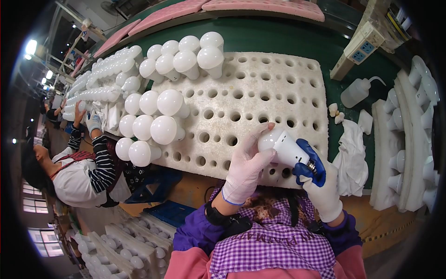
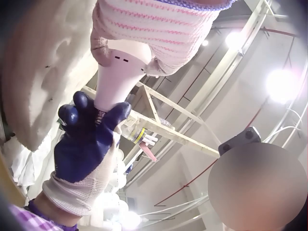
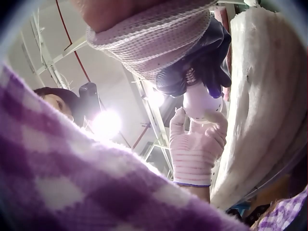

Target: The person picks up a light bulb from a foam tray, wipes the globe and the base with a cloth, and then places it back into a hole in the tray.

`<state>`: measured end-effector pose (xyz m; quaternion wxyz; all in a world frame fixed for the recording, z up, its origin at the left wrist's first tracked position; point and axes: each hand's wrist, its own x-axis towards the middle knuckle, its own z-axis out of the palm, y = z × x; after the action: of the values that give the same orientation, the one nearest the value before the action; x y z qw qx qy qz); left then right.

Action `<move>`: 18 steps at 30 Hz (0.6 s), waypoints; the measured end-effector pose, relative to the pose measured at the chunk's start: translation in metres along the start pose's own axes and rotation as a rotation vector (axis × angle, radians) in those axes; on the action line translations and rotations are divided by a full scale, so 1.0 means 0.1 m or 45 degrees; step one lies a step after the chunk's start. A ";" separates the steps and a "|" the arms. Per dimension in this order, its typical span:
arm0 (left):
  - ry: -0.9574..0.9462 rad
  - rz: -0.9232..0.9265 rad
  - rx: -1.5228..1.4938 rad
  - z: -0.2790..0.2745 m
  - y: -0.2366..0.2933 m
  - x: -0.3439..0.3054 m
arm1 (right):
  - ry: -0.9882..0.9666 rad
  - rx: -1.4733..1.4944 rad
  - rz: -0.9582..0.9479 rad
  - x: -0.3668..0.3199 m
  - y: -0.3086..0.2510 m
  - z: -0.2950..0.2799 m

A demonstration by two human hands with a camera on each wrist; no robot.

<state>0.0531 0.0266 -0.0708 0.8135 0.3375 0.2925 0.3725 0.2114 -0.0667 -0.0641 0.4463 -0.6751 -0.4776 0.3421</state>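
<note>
A white bulb [image 1: 287,149] is held between both hands above the front edge of a holed foam board [image 1: 218,100]. The left hand [image 1: 244,169], in a pinkish-white striped glove, grips its round end. At the threaded metal end, the right hand [image 1: 320,181] pinches with blue-coated fingers. The left wrist view shows the bulb [image 2: 118,79] between the left hand [image 2: 154,31] above and the right hand [image 2: 89,149] below. In the right wrist view the right hand [image 3: 166,53] is over the bulb [image 3: 202,102] and the left hand [image 3: 197,151] is under it.
Rows of bulbs [image 1: 169,103] stand on the board's left part. To the right are a white cloth [image 1: 350,158], a squeeze bottle [image 1: 355,92] and upright foam trays [image 1: 409,139] with bulbs. A socket post [image 1: 360,51] rises behind. Another person [image 1: 83,172] works at the left.
</note>
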 end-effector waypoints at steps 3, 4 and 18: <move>-0.074 0.034 0.083 -0.05 0.00 0.01 | 0.017 0.220 0.107 0.02 0.00 -0.05; -0.155 0.068 0.139 -0.08 0.00 0.01 | -0.076 0.446 0.224 0.03 -0.06 -0.11; -0.297 0.154 1.456 -0.10 0.05 0.06 | 0.492 -1.610 0.107 -0.08 0.96 -0.89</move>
<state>0.0477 0.0373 -0.0741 0.5064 0.7776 0.3356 0.1619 0.3202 -0.1130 -0.1202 0.0281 -0.8742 -0.4711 -0.1142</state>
